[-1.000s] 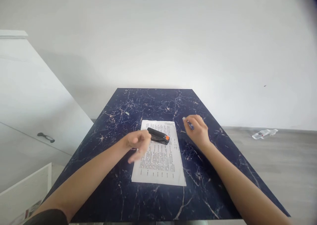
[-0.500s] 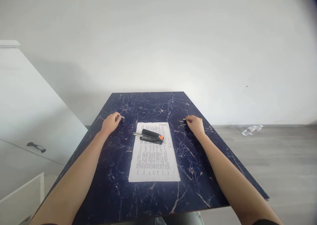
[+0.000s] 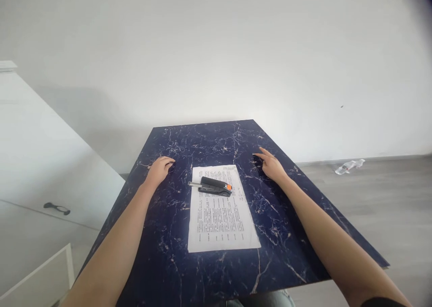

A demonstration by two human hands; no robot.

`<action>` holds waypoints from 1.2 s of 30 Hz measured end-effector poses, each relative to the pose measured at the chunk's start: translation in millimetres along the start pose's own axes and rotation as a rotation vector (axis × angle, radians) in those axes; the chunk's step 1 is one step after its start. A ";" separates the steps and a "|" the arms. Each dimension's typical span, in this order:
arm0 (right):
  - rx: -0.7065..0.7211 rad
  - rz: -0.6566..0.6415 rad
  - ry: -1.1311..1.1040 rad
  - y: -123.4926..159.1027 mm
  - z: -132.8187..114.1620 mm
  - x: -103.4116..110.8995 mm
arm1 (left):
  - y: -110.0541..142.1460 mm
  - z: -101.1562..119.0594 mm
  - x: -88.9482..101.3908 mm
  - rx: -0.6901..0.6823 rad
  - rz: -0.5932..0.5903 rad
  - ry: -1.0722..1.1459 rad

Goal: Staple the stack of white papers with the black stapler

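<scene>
A black stapler point(image 3: 216, 187) with an orange end lies on a printed sheet of paper point(image 3: 222, 241); its silver metal rail sticks out to the left. Left of the paper, my left hand point(image 3: 160, 168) rests low over the table with fingers curled together; whatever the fingertips hold is hidden. On the other side, my right hand point(image 3: 272, 166) has its fingers spread. A tiny grey piece point(image 3: 254, 154), like a short strip of staples, is by a right fingertip; I cannot tell whether it is touched.
The dark blue marbled table point(image 3: 209, 275) stands close to a pale wall point(image 3: 216, 64). At left is a white cabinet point(image 3: 30, 163) with a dark handle point(image 3: 56, 208). A clear plastic wrapper point(image 3: 349, 166) lies on the grey floor point(image 3: 388, 194) at right.
My right fingers have spread from a pinch near the small grey piece. The piece at my left fingertips has dropped out of sight. The view has shifted and tilted slightly.
</scene>
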State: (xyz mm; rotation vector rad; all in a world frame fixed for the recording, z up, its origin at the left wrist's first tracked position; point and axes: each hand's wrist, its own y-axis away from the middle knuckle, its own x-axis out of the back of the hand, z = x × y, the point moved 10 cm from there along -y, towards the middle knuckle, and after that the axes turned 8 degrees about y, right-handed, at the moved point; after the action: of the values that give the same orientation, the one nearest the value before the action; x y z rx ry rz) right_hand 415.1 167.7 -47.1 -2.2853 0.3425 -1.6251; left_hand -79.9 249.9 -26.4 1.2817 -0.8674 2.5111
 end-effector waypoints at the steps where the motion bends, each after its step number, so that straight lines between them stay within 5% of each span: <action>1: -0.011 -0.003 0.009 -0.2 1.5 -0.5 | -0.8 1.1 -0.1 -0.004 0.003 -0.007; 10: -0.028 0.015 0.071 -3.6 9.5 -3.1 | -4.2 -6.0 2.1 0.031 0.072 0.040; 16: -0.002 0.037 0.090 -4.4 9.2 -2.7 | 5.8 -17.0 33.6 0.141 0.312 0.316; 22: 0.022 0.031 0.093 -4.5 4.7 -2.0 | 23.2 -29.7 41.6 0.253 0.555 0.711; 28: 0.058 0.075 0.062 -1.0 -2.4 5.6 | 41.2 36.8 10.2 0.281 0.534 0.974; 31: 0.055 0.093 0.067 0.7 -3.1 8.7 | 52.2 71.0 0.5 0.259 0.426 0.959; 36: 0.079 0.140 0.049 4.4 -10.5 16.5 | 54.5 93.6 -4.9 0.181 0.206 0.832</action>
State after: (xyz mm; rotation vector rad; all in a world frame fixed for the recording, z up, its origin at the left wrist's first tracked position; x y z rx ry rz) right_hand 410.5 156.3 -31.3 -2.1167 0.4318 -1.5982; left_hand -36.3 151.9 -10.2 0.0888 -0.5830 2.9177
